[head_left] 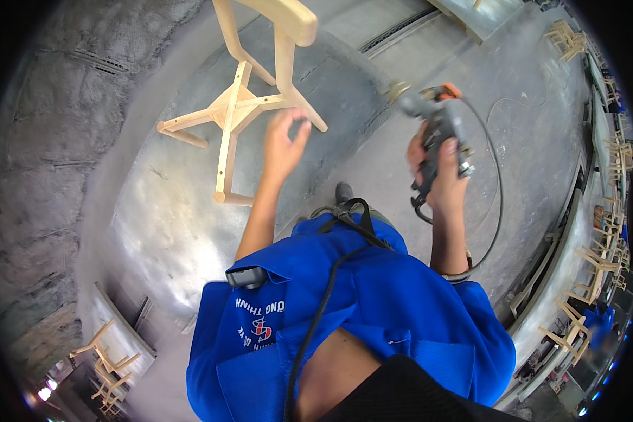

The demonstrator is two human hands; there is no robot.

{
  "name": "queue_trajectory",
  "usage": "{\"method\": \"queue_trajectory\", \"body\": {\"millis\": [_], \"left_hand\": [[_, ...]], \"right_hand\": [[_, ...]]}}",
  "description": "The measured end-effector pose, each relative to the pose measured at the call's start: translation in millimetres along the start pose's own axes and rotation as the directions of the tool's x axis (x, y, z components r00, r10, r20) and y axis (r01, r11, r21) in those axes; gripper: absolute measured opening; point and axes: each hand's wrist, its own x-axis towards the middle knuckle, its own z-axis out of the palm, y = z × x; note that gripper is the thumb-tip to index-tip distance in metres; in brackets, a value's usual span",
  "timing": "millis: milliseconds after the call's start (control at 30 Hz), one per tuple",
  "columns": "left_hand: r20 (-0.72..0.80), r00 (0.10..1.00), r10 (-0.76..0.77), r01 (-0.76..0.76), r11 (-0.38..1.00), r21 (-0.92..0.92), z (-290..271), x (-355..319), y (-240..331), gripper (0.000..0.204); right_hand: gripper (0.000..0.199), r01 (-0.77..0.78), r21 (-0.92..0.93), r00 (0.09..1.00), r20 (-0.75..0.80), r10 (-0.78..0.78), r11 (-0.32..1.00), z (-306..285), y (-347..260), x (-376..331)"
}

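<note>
A pale wooden chair frame [225, 133] rests on a grey surface ahead of me and to the left. Its crossed rails show dark holes, and its curved back [288, 15] runs out at the picture's top. My left hand [285, 144] is beside the frame's right rail, fingers curved and parted from the thumb. A dark patch shows between them; I see nothing clearly held, and contact with the wood is unclear. Out to the right, my right hand [449, 165] grips a black-and-grey handheld power tool [439, 123] with an orange part. Motion blurs its round brass-coloured end.
A dark hose [499, 183] loops from the tool down by my right forearm. More wooden chair frames stand at lower left [109, 366] and along the right side [598, 271]. A rough grey wall [56, 169] is on the left. A black cord [320, 309] crosses my blue jacket.
</note>
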Motion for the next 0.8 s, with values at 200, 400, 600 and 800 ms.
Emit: {"method": "queue_trajectory", "body": {"millis": [200,400,600,800], "left_hand": [[0.52,0.749,-0.412,0.53,0.843,-0.096,31.2,-133.7,-66.1,0.03],[0.651,0.582,-0.487,0.69,0.72,-0.078,57.5,-191.2,-78.9,0.033],[0.612,0.559,-0.559,0.745,0.663,-0.075,54.9,-207.4,-82.6,0.034],[0.486,0.662,-0.571,0.656,0.754,-0.008,39.9,-234.0,-77.4,0.039]], "right_hand": [[0.076,-0.061,0.171,0.91,0.414,-0.015,0.983,-13.0,20.0,-10.6],[0.08,-0.245,0.622,0.964,0.237,0.12,0.744,-29.4,73.8,37.5],[0.062,-0.587,0.468,0.78,0.107,0.617,0.66,-30.7,194.2,69.2],[0.056,-0.704,0.402,0.621,-0.053,0.782,0.586,-77.4,306.0,68.6]]}}
